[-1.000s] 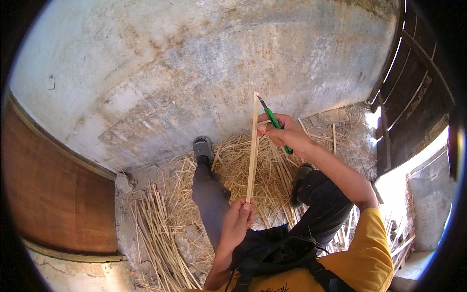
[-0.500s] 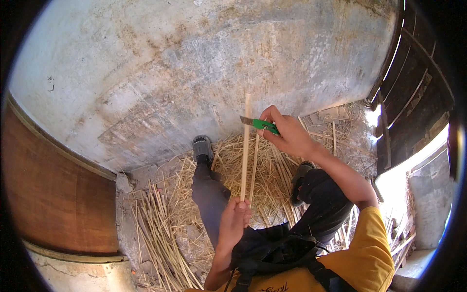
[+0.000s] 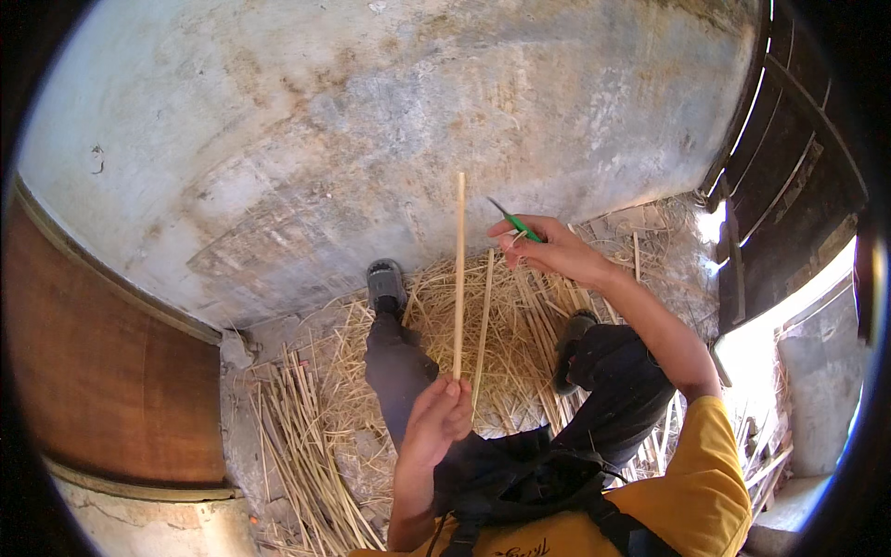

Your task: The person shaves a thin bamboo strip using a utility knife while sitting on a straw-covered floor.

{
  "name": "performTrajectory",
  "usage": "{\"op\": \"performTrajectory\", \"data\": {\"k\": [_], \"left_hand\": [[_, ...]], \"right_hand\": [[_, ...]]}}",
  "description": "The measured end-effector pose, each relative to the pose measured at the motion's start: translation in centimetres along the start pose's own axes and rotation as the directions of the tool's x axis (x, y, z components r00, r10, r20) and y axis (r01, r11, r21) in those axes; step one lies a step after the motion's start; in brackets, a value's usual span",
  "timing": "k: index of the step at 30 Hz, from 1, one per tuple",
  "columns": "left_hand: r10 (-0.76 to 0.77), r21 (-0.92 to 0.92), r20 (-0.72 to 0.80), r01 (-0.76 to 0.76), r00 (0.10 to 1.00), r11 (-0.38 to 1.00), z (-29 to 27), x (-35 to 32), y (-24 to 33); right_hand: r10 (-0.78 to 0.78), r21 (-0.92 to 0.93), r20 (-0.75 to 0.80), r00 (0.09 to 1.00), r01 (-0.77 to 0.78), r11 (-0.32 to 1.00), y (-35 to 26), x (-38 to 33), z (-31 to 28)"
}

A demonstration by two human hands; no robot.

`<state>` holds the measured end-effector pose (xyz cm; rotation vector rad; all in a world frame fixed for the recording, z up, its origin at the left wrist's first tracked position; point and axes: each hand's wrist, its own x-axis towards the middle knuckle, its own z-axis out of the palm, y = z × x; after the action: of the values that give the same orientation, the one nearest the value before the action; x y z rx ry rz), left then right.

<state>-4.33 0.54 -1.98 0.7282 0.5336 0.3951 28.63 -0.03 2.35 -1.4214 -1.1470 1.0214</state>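
My left hand is closed on the lower end of a pale bamboo strip, which stands nearly upright in front of me. My right hand grips a green utility knife, its blade out and pointing up and left. A gap separates the blade from the strip. Between the two hands runs a second thin strip, its lower end close to my left fingers; whether they hold it I cannot tell.
Loose shavings cover the floor between my feet. A bundle of long thin strips lies at the lower left. Ahead rises a stained wall, with a brown wooden panel on the left and dark boards on the right.
The knife has come away from the strip to the right and turned, so its blade shows edge-on. The held strip has shifted slightly left and rotated.
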Motion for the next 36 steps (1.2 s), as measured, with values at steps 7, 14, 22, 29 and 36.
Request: {"op": "performTrajectory", "data": {"k": [7,14,22,29,36], "left_hand": [[-0.100,0.201,0.018,0.094,0.995,0.975,1.1,0.4,-0.4],[0.131,0.598,0.054,-0.137,0.990,0.790,1.1,0.3,-0.9],[0.113,0.432,0.095,-0.143,0.989,0.891,0.7,0.3,-0.2],[0.155,0.304,0.080,-0.172,0.985,0.937,1.6,0.2,0.7],[0.151,0.361,0.066,-0.165,0.986,0.918,2.8,0.2,1.1]], "right_hand": [[-0.071,0.175,0.009,0.997,0.069,0.982,-1.1,-0.8,3.3],[-0.060,0.132,-0.162,0.985,0.082,0.988,-2.3,-1.1,2.3],[-0.329,-0.005,-0.188,0.925,0.334,0.943,-1.0,-1.1,2.4],[-0.404,-0.397,0.035,0.914,0.384,0.834,-3.3,-3.7,4.1],[-0.371,-0.346,0.158,0.915,0.403,0.847,-3.9,-4.9,6.7]]}}
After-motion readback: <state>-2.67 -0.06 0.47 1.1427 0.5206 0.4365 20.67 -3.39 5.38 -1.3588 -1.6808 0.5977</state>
